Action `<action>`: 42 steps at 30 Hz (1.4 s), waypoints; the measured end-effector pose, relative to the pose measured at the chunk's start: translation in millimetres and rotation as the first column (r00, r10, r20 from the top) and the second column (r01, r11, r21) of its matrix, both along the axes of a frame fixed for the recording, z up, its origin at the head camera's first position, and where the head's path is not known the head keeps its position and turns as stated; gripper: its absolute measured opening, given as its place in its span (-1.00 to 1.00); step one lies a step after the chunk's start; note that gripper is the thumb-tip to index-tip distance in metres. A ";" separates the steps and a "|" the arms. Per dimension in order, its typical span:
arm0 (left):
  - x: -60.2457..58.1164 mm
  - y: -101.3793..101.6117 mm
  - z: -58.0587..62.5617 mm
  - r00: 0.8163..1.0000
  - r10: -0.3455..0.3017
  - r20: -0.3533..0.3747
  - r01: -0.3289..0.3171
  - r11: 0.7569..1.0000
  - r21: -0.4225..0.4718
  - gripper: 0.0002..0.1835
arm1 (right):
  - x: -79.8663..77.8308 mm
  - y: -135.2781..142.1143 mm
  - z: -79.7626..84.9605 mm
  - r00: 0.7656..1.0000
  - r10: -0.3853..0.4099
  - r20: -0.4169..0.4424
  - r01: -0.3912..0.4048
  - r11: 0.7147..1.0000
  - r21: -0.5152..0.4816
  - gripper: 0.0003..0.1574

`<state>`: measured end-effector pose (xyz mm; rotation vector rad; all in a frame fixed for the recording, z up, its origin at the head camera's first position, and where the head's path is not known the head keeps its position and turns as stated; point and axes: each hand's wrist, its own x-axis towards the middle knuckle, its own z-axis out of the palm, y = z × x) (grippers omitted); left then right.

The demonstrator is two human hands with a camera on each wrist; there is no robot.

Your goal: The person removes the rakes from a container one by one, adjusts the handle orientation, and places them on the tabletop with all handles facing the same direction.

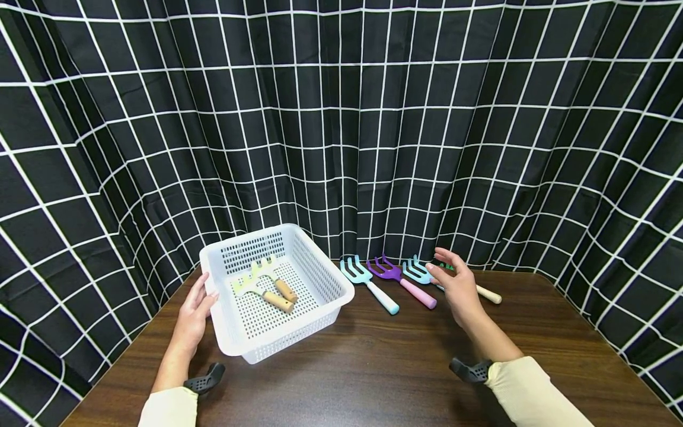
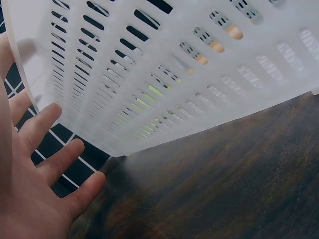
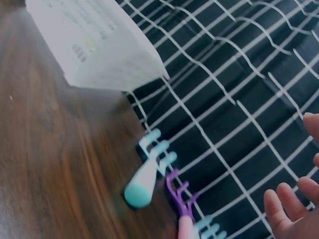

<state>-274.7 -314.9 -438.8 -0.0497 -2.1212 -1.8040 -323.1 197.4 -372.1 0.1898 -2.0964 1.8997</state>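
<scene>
My left hand (image 1: 192, 317) holds the left rim of a white perforated plastic basket (image 1: 331, 287), thumb over the edge. Seen from the left wrist, the other fingers spread beside its outer wall. Inside lie two pale green hand rakes with wooden handles (image 1: 278, 301). My right hand (image 1: 461, 290) hovers over the hand rakes at the right, fingers loosely bent and holding nothing. It partly hides a blue rake (image 1: 416, 271) and a green rake with a cream handle (image 1: 488, 294). Left of them lie a purple rake with a pink handle (image 1: 418, 293) and a light-blue rake with a white handle (image 1: 381, 296).
Everything stands on a dark brown wooden table (image 1: 363, 373). Behind it and at both sides hangs a black curtain with a white grid (image 1: 341, 130), close to the rakes' tines. A dark band (image 1: 472, 370) is on each wrist.
</scene>
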 end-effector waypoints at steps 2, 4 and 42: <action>-0.1 0.2 0.2 1.000 -0.001 -0.003 0.001 1.000 0.004 -0.33 | 0.7 -6.1 1.9 1.000 0.022 -0.014 -0.022 1.000 0.003 -0.37; -0.2 0.1 0.0 1.000 -0.001 -0.004 0.001 1.000 0.008 -0.33 | 0.9 -12.2 3.5 0.999 0.045 -0.029 -0.045 0.999 0.008 -0.39; 0.2 0.5 1.4 1.000 0.000 0.002 0.000 1.000 0.007 -0.33 | 20.5 -134.6 23.4 0.891 0.450 -0.054 -0.453 0.889 -0.070 -0.36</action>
